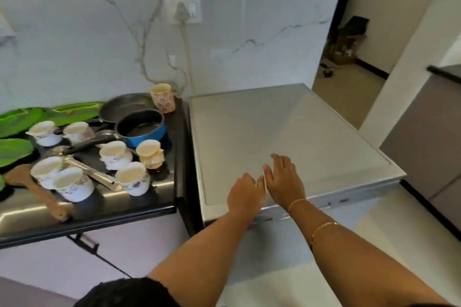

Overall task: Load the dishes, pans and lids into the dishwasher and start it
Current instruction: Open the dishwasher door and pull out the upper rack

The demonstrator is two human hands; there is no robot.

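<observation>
Hands, left (pixel 245 192) and right (pixel 284 179), rest open-fingered on one dishwasher (pixel 299 127) beside eight cups (pixel 115 156), two pans (pixel 139 128).

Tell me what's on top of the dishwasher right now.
Only the left hand and right hand, over the grey top of the dishwasher near its front edge; no dishes stand there. The patch beneath the palms is covered, so contact cannot be confirmed.
</observation>
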